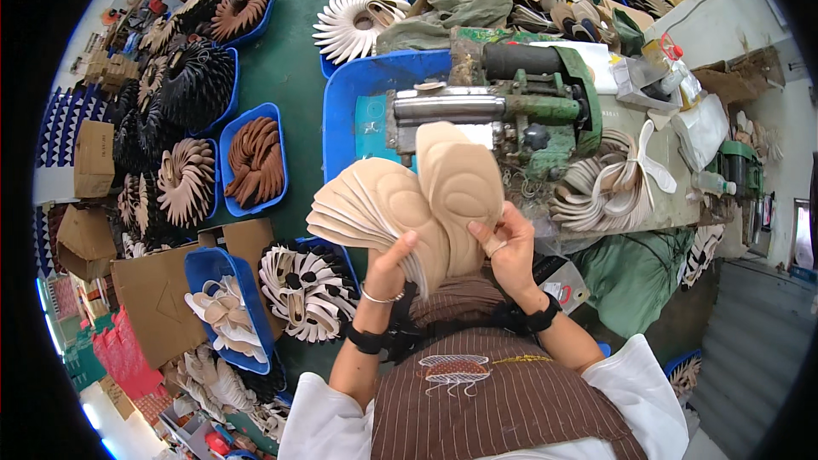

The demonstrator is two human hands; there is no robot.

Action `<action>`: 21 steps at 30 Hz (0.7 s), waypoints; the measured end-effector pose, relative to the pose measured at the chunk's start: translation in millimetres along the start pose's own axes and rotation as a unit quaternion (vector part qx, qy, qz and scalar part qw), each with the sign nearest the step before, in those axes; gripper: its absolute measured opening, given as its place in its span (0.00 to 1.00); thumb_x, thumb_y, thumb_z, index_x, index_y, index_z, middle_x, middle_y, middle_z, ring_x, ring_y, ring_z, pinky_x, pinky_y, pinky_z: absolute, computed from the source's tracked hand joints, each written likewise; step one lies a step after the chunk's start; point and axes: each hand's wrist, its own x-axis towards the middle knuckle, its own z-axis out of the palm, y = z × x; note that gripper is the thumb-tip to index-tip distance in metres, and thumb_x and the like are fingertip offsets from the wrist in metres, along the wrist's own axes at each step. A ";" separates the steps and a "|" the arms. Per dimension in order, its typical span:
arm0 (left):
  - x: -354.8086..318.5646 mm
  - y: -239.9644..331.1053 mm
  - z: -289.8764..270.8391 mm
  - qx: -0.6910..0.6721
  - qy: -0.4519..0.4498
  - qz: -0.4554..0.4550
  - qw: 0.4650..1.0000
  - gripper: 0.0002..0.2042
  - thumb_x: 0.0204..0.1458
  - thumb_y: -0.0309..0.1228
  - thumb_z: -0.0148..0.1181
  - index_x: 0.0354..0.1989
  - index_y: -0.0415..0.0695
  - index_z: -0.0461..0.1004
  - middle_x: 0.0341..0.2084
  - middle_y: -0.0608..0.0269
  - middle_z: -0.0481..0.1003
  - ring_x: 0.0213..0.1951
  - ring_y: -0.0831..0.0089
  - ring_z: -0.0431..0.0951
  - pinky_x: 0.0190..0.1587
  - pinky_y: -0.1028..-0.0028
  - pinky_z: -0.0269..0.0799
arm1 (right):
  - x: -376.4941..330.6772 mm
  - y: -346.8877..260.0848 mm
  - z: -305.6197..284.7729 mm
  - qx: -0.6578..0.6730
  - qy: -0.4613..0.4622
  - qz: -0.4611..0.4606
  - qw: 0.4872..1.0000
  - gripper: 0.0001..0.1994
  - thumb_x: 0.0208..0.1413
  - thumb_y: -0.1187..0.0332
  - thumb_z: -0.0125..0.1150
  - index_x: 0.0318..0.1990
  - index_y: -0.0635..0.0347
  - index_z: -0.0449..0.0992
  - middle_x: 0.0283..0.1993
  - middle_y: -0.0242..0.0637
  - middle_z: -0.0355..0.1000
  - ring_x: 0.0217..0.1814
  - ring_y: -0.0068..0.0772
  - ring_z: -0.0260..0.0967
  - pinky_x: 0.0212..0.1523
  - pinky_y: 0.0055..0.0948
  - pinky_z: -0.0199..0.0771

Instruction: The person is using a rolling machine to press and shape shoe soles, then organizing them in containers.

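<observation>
Both my hands hold beige shoe insoles, fanned out in front of my apron. My left hand (389, 271) grips a spread stack of insoles (362, 202) from below, thumb on top and the other fingers hidden beneath. At the right, my right hand (509, 245) pinches the edge of more insoles (463, 183), its thumb lying on the top one. The two groups touch and overlap in the middle. Just beyond them stands a green roller machine (545, 98) with shiny metal rollers (449, 106). No insole is seen between the rollers.
Behind the machine's left side is a large blue tub (341, 89). On the bench to the right lies a bundle of insoles (609, 192). Blue bins with brown insoles (256, 162) and white ones (228, 315) stand at the left. Green cloth (635, 277) hangs below the bench.
</observation>
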 end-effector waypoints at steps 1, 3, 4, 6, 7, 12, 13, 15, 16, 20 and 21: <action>0.9 9.8 -9.7 -0.059 -0.031 0.006 0.998 0.27 0.51 0.25 0.56 0.60 0.33 0.57 0.56 0.50 0.65 0.56 0.62 0.67 0.59 0.65 0.62 | 1.2 9.0 6.7 0.020 0.020 -0.008 1.000 0.14 0.53 0.80 0.59 0.49 0.66 0.72 0.43 0.30 0.73 0.43 0.19 0.68 0.47 0.20 0.68; 6.0 23.1 -40.6 -0.146 -0.085 -0.004 0.986 0.28 0.52 0.27 0.53 0.61 0.32 0.54 0.56 0.46 0.64 0.58 0.58 0.66 0.61 0.62 0.60 | -0.8 32.3 19.6 0.079 0.073 -0.001 0.994 0.08 0.54 0.79 0.59 0.42 0.66 0.75 0.37 0.26 0.73 0.39 0.16 0.68 0.42 0.18 0.68; 7.6 28.9 -55.5 -0.145 -0.092 -0.010 0.985 0.28 0.52 0.27 0.53 0.61 0.32 0.54 0.56 0.46 0.64 0.58 0.58 0.66 0.61 0.62 0.60 | 0.2 42.4 22.6 0.077 0.080 -0.004 0.994 0.08 0.54 0.79 0.59 0.42 0.66 0.75 0.37 0.26 0.73 0.39 0.16 0.68 0.42 0.18 0.68; 9.7 35.0 -80.0 -0.085 -0.087 -0.030 0.992 0.31 0.54 0.34 0.50 0.63 0.33 0.50 0.60 0.43 0.60 0.60 0.54 0.62 0.63 0.59 0.55 | 6.0 64.0 19.2 -0.018 0.077 0.064 0.995 0.07 0.54 0.80 0.58 0.41 0.66 0.75 0.34 0.25 0.73 0.37 0.15 0.68 0.39 0.17 0.67; 8.8 33.5 -95.5 -0.084 -0.057 -0.048 0.994 0.27 0.55 0.31 0.50 0.62 0.34 0.53 0.58 0.47 0.63 0.59 0.56 0.64 0.62 0.59 0.57 | 10.8 85.1 16.0 -0.040 0.096 0.044 0.994 0.06 0.53 0.78 0.59 0.39 0.66 0.76 0.33 0.25 0.73 0.35 0.15 0.68 0.37 0.18 0.67; 12.2 37.3 -98.4 -0.105 -0.063 -0.038 0.992 0.26 0.53 0.25 0.55 0.60 0.35 0.56 0.53 0.51 0.67 0.55 0.60 0.69 0.58 0.63 0.64 | 69.3 97.6 0.3 -0.099 0.104 0.052 0.988 0.10 0.52 0.76 0.61 0.42 0.66 0.75 0.37 0.29 0.75 0.38 0.17 0.69 0.41 0.20 0.69; 13.4 34.1 -100.7 -0.099 -0.061 -0.034 0.993 0.25 0.53 0.25 0.56 0.59 0.35 0.57 0.53 0.52 0.67 0.55 0.61 0.69 0.58 0.63 0.64 | 76.8 83.8 6.7 -0.072 0.088 0.014 0.993 0.10 0.52 0.75 0.61 0.42 0.67 0.75 0.36 0.30 0.75 0.36 0.18 0.69 0.39 0.20 0.69; 12.2 31.7 -101.3 -0.091 -0.052 -0.034 0.994 0.25 0.52 0.25 0.56 0.59 0.36 0.58 0.52 0.53 0.67 0.54 0.62 0.69 0.58 0.63 0.64 | 75.4 57.4 19.4 -0.039 0.061 0.049 0.996 0.13 0.53 0.74 0.61 0.45 0.67 0.74 0.38 0.31 0.75 0.39 0.18 0.70 0.41 0.21 0.69; 10.0 32.1 -100.6 -0.092 -0.048 -0.034 0.994 0.25 0.52 0.25 0.56 0.59 0.36 0.58 0.52 0.53 0.67 0.54 0.62 0.69 0.58 0.63 0.64 | 73.2 48.4 25.4 -0.005 0.034 0.082 0.996 0.15 0.54 0.72 0.61 0.49 0.66 0.72 0.40 0.32 0.75 0.42 0.19 0.70 0.44 0.21 0.70; 13.9 30.9 -93.4 -0.055 -0.040 -0.042 0.997 0.24 0.51 0.24 0.58 0.57 0.36 0.61 0.50 0.54 0.69 0.52 0.65 0.70 0.56 0.67 0.65 | 46.6 57.1 26.5 -0.005 0.149 0.217 0.965 0.12 0.54 0.73 0.61 0.46 0.68 0.73 0.39 0.32 0.75 0.36 0.19 0.71 0.38 0.20 0.71; 16.5 29.7 -90.2 -0.041 -0.044 -0.049 0.997 0.23 0.51 0.24 0.59 0.56 0.36 0.62 0.50 0.55 0.70 0.52 0.66 0.71 0.55 0.68 0.65 | 54.2 67.1 19.9 -0.013 0.165 0.206 0.964 0.11 0.56 0.71 0.60 0.45 0.68 0.74 0.37 0.33 0.75 0.34 0.18 0.70 0.35 0.19 0.70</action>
